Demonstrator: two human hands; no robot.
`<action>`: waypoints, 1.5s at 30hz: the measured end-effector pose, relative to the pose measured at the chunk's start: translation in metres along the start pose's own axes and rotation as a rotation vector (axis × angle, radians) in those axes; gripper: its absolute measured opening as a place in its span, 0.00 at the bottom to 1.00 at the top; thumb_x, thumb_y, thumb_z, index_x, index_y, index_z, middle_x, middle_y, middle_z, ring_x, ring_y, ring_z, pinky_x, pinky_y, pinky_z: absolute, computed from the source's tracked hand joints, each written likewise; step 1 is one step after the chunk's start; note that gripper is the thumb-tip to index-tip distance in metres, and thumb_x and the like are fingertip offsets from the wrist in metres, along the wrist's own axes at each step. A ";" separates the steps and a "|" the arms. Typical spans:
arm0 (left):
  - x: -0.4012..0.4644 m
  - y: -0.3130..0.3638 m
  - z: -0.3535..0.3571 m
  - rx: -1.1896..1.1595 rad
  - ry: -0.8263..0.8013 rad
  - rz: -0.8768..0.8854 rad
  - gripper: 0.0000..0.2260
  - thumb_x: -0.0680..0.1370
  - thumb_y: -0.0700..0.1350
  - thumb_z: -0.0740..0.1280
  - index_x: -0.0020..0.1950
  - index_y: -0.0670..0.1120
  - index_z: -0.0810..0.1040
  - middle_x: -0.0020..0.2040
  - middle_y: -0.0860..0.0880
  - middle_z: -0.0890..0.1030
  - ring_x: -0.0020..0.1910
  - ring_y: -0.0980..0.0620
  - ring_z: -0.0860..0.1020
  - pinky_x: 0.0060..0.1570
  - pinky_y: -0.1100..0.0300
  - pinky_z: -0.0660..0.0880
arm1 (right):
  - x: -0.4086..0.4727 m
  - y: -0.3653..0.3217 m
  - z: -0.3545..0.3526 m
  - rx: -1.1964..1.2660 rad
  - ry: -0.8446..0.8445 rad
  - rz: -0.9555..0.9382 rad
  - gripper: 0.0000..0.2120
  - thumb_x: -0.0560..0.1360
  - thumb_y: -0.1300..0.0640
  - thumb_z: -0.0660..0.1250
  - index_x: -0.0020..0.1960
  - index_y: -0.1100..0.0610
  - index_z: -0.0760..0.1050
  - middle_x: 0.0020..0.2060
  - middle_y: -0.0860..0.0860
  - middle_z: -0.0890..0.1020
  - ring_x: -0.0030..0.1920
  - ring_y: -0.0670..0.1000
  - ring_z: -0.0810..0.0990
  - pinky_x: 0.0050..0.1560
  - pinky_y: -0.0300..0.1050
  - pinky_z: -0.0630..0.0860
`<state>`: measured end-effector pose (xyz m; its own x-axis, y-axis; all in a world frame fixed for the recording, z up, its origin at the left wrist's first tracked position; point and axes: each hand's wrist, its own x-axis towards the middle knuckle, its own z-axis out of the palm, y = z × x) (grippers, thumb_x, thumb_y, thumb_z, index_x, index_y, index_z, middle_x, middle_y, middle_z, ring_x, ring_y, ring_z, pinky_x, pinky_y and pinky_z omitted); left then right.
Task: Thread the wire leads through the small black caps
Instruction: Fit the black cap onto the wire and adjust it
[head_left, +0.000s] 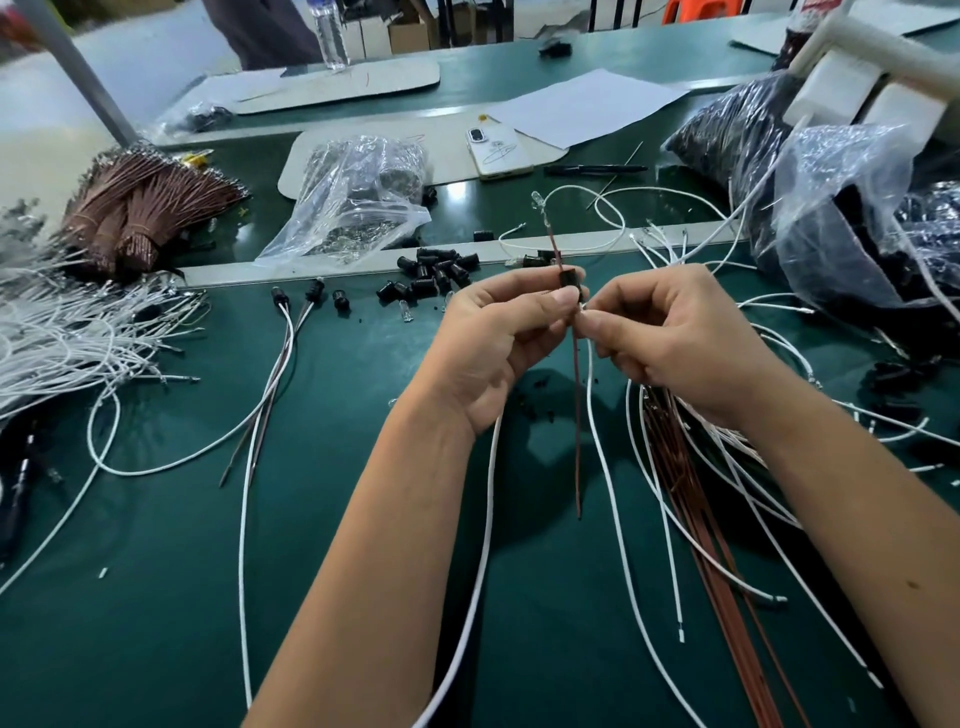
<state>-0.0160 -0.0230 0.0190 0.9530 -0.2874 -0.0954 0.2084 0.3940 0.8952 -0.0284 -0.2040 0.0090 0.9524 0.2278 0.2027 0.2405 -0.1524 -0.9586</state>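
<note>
My left hand (498, 332) pinches a small black cap (570, 283) between thumb and fingers above the green table. A brown wire lead (576, 415) runs through the cap: it sticks out above toward a clear LED (536, 198) and hangs down below. My right hand (670, 332) pinches the tip of a white wire lead (597, 441) just under the cap, right beside the brown one. A pile of loose black caps (436, 270) lies behind my hands.
Finished leads with caps (296, 306) lie at the left. Brown wire bundles (135, 208) and white wires (62, 332) fill the far left. Loose brown and white wires (691, 467) spread at the right. Plastic bags (363, 197) (841, 218), a phone (496, 150) and a pen (597, 168) sit behind.
</note>
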 end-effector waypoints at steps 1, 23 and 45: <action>0.000 0.001 0.000 -0.020 -0.007 -0.018 0.07 0.71 0.34 0.72 0.47 0.41 0.85 0.41 0.44 0.84 0.39 0.52 0.80 0.44 0.65 0.79 | 0.000 -0.001 -0.001 0.015 -0.011 0.004 0.07 0.76 0.57 0.73 0.40 0.57 0.83 0.28 0.49 0.77 0.24 0.46 0.70 0.24 0.35 0.65; 0.005 -0.011 0.005 0.140 0.089 0.122 0.06 0.76 0.34 0.72 0.45 0.44 0.85 0.39 0.47 0.86 0.39 0.52 0.82 0.47 0.61 0.80 | 0.001 0.002 -0.004 0.028 0.024 0.184 0.10 0.77 0.53 0.74 0.41 0.59 0.83 0.30 0.53 0.78 0.26 0.47 0.71 0.22 0.35 0.64; 0.005 -0.010 0.005 0.082 0.087 0.238 0.06 0.77 0.32 0.70 0.52 0.37 0.82 0.43 0.43 0.85 0.38 0.51 0.81 0.42 0.60 0.79 | -0.002 -0.003 0.014 0.192 -0.031 0.224 0.09 0.73 0.58 0.75 0.40 0.63 0.79 0.31 0.53 0.76 0.26 0.46 0.70 0.22 0.35 0.61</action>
<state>-0.0148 -0.0325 0.0115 0.9891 -0.1177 0.0880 -0.0388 0.3689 0.9287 -0.0333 -0.1908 0.0090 0.9709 0.2387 -0.0213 -0.0175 -0.0180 -0.9997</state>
